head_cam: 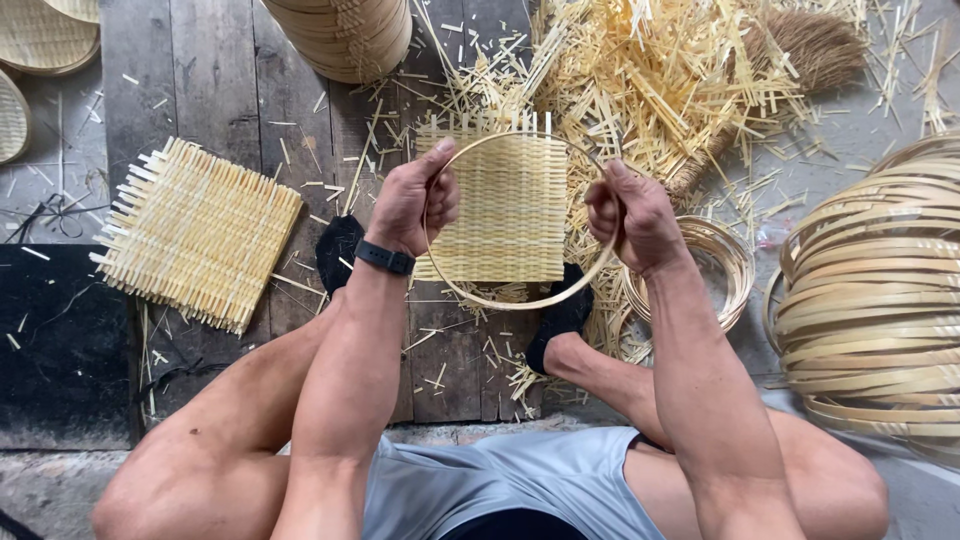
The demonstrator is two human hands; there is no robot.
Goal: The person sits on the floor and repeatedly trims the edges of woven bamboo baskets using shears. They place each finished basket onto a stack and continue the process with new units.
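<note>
Left hand (418, 205), black band at the wrist, fingers closed on the left side of a thin bamboo hoop (520, 300). Right hand (632, 215) fisted on the hoop's right side. Behind the hoop, a small woven bamboo mat (510, 210), apparently pressed against the ring, above the plank floor (215, 90). A second woven mat (195, 235) flat on the planks, well apart to the left. Heap of bamboo offcuts (670, 80) beyond. Coiled bamboo strips (875, 300) at right, smaller rings (715, 265) just beside the right wrist.
</note>
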